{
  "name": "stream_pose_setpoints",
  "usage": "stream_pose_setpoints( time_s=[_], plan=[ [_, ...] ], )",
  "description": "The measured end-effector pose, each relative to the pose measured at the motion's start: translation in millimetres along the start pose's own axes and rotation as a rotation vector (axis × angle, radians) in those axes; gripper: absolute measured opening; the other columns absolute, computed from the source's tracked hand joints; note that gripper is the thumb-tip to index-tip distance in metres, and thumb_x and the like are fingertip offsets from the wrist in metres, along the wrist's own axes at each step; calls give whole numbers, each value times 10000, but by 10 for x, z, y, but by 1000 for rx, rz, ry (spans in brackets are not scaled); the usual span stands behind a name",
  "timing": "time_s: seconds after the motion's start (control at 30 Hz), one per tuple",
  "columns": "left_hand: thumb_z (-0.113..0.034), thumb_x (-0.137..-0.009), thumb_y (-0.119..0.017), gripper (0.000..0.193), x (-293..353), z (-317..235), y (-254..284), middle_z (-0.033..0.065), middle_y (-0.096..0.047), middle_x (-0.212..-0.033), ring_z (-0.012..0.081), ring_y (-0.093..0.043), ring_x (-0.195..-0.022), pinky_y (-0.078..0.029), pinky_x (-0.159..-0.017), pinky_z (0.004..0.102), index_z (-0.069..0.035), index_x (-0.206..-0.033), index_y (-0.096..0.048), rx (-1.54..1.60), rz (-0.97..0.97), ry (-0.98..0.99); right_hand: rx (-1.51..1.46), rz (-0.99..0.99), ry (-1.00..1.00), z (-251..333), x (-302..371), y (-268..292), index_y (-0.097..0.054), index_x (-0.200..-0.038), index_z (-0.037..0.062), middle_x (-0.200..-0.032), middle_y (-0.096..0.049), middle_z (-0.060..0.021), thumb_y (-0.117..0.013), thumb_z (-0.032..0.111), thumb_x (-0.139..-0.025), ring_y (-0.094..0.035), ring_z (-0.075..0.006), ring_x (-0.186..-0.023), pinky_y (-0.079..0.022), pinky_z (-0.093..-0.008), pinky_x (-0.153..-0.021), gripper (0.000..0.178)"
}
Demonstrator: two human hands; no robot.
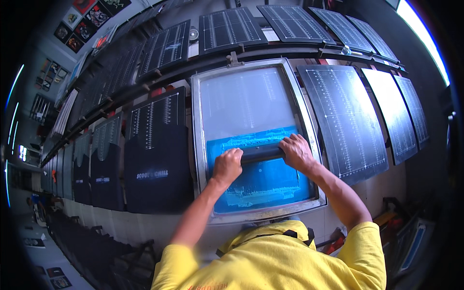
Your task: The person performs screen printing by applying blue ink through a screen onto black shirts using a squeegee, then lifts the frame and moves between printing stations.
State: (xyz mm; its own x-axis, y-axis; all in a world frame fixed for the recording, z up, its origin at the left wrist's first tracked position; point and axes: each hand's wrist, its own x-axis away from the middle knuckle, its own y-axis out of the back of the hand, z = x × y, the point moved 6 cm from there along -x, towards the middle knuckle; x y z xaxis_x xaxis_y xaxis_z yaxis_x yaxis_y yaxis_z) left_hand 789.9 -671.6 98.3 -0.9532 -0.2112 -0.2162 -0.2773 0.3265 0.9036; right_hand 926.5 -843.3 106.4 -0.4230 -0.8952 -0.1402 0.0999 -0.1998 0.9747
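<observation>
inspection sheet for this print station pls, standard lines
surface: long row of dark gridded platens, several to the left covered by dark printed shirts.
job's things: metal-framed screen lies flat, blue ink across its lower mesh; squeegee lies crosswise on it.
clutter: red and orange items by the lower right, too unclear to identify.
grippers: left hand and right hand each grip one squeegee end, fingers wrapped over it.
cables: nothing seen.
surroundings: posters on the far left wall; bright strip light at upper right.

Cool dim light, glare upper right (window-like strip), heavy fisheye bending, dark corners
</observation>
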Motion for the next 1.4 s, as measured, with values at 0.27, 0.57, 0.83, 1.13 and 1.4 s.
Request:
stream_pose_setpoints(
  time_s=[0.27, 0.57, 0.83, 1.13, 1.4],
  plan=[
    [49, -721, -585, 213, -143, 100, 23, 176, -675, -885, 368, -670, -837, -550, -758, 452, -11, -913, -657, -40, 33, -5, 23, 119, 14, 37, -220, 159, -642, -924, 72, -905, -646, -78, -756, 171, -743, -593, -272, -953, -461, -433, -865, 236],
    [-313, -821, -737, 738, 178, -337, 622, 197, -376, -1508, 378, -248, -1461, -196, -1210, 471, -47, -1433, -420, 204, -76, -87, 53, 4, 70, 224, 174, 85, -626, -1000, 62, -991, -602, -87, -739, 155, -750, -555, -263, -1021, -448, -389, -892, 290],
    [-392, -1048, -443, 440, 2151, -899, -809, 45, -633, -856, 107, -554, -671, -446, -595, 247, -14, -1000, -663, 1209, 736, 458, -111, -137, 94, 280, 595, 214, -655, -989, 66, -946, -620, -68, -790, 146, -684, -576, -253, -964, -474, -377, -867, 343],
    [-655, -987, -298, 687, 2348, -958, -1628, -16, -475, -669, 75, -446, -611, -397, -605, 241, -51, -909, -617, 1441, 631, 588, -203, -206, -16, 35, 149, 630, -703, -934, 66, -892, -671, -78, -794, 118, -684, -616, -276, -906, -519, -393, -826, 272],
    [-620, -1013, -264, 671, 2303, -897, -1689, 9, -451, -621, 116, -420, -581, -391, -609, 285, -50, -729, -475, 1328, 402, 432, -206, -183, -92, -172, -9, 501, -695, -887, 67, -841, -660, -85, -750, 116, -695, -622, -278, -865, -526, -408, -792, 205]
  ],
)
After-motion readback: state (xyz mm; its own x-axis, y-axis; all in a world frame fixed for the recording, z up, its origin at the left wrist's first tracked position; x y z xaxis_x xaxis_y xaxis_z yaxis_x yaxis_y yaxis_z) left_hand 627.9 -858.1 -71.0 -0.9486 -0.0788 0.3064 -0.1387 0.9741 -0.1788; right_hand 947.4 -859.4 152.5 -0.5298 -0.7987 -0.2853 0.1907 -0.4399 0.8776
